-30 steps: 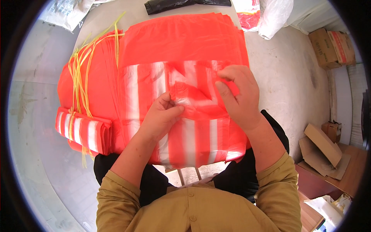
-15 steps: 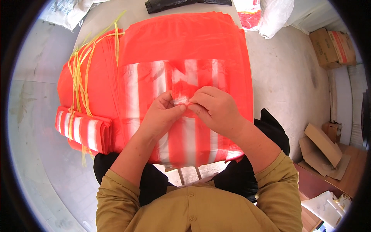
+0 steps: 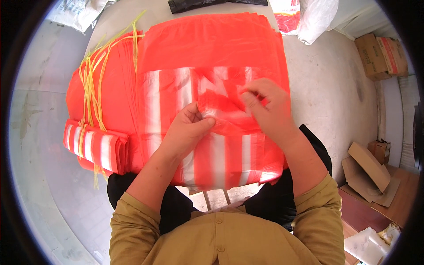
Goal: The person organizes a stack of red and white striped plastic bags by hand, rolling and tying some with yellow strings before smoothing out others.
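Observation:
A red plastic bag with white stripes [image 3: 217,154] lies on top of a thick stack of red plastic bags [image 3: 212,42] in front of me. My left hand [image 3: 187,128] is closed, pinching a crumpled fold of the bag between thumb and fingertips near the stack's middle. To the right, my right hand [image 3: 267,104] is also closed on the bag. It grips another part of the film, and a loose, creased stretch spans the gap between the two hands. At the left, a folded bundle of striped bags [image 3: 95,148] rests beside yellow plastic ties [image 3: 95,84].
A black plastic roll [image 3: 216,5] lies at the table's far edge. White plastic sacks [image 3: 316,20] stand past the far right corner. On the right are cardboard boxes [image 3: 375,55] and an opened carton [image 3: 369,174]. My legs [image 3: 269,205] are under the near edge.
My right hand has moved right and slightly away from me, drawing the film out from my left hand. The left hand stays in place. Earlier both hands pinched close together.

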Demonstrator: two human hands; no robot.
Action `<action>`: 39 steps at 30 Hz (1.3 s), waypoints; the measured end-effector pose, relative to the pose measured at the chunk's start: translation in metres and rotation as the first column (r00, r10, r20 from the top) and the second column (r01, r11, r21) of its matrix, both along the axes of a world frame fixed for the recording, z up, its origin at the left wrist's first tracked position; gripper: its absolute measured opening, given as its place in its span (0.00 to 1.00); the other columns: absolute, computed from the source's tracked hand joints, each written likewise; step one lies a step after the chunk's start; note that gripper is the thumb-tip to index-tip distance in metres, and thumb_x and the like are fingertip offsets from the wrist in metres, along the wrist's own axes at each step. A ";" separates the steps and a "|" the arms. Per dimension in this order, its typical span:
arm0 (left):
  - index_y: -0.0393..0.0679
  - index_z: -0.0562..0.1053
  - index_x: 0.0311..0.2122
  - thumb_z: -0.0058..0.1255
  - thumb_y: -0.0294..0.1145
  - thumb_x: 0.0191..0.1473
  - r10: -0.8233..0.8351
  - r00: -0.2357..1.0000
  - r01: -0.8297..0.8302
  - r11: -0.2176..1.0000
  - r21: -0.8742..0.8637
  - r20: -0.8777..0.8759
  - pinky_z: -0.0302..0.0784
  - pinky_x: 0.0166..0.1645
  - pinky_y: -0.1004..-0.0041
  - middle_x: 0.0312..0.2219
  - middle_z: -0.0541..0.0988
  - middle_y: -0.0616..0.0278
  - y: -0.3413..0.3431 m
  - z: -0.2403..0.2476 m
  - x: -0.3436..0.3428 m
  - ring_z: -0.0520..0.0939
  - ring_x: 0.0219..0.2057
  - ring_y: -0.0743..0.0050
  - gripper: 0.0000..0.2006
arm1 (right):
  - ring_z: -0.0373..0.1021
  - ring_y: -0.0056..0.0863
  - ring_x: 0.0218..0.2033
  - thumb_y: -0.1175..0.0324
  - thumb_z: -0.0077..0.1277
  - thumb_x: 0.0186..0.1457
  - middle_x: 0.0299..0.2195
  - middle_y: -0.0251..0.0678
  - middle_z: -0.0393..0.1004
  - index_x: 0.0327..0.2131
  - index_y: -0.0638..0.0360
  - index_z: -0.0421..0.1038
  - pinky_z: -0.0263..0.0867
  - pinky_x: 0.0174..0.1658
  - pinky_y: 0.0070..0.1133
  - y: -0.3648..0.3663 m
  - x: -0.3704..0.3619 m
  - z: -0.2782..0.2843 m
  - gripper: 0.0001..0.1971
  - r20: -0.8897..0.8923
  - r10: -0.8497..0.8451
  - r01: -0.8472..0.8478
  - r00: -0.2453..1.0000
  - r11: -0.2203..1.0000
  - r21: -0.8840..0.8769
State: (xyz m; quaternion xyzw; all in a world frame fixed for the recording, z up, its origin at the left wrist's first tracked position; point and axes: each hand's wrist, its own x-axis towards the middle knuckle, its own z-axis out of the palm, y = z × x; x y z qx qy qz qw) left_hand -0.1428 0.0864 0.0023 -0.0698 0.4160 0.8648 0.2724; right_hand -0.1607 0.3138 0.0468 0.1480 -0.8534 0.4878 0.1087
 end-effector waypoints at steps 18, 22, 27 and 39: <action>0.41 0.74 0.51 0.57 0.19 0.58 -0.031 0.998 0.032 0.999 0.013 -0.051 0.77 0.50 0.76 0.45 0.82 0.64 -0.003 -0.004 0.000 0.81 0.45 0.81 0.15 | 0.72 0.41 0.31 0.70 0.58 0.56 0.27 0.39 0.73 0.30 0.58 0.74 0.69 0.34 0.33 -0.023 0.014 -0.014 0.04 0.036 0.202 -0.204 0.979 0.976 0.072; 0.41 0.74 0.51 0.57 0.19 0.58 -0.016 0.999 0.016 1.000 0.004 -0.045 0.78 0.49 0.76 0.45 0.82 0.64 -0.003 -0.008 0.000 0.81 0.44 0.81 0.15 | 0.72 0.43 0.31 0.69 0.56 0.58 0.27 0.40 0.73 0.31 0.59 0.74 0.68 0.34 0.34 -0.023 0.014 -0.015 0.05 0.040 0.202 -0.204 0.978 0.978 0.050; 0.41 0.74 0.51 0.57 0.19 0.59 -0.008 1.000 0.008 1.000 0.000 -0.008 0.79 0.49 0.76 0.43 0.82 0.63 0.000 0.000 0.000 0.82 0.42 0.80 0.15 | 0.71 0.39 0.30 0.71 0.55 0.60 0.28 0.40 0.73 0.32 0.61 0.74 0.68 0.34 0.30 -0.011 0.009 -0.008 0.05 0.062 0.181 -0.184 0.982 0.981 0.053; 0.42 0.74 0.49 0.59 0.21 0.58 -0.015 1.000 0.014 1.000 -0.004 -0.010 0.78 0.47 0.77 0.41 0.82 0.65 -0.003 -0.004 0.001 0.82 0.41 0.82 0.14 | 0.71 0.36 0.31 0.71 0.63 0.51 0.31 0.37 0.74 0.35 0.59 0.74 0.69 0.35 0.27 -0.021 0.017 -0.002 0.09 -0.225 0.243 -0.189 0.944 0.953 0.239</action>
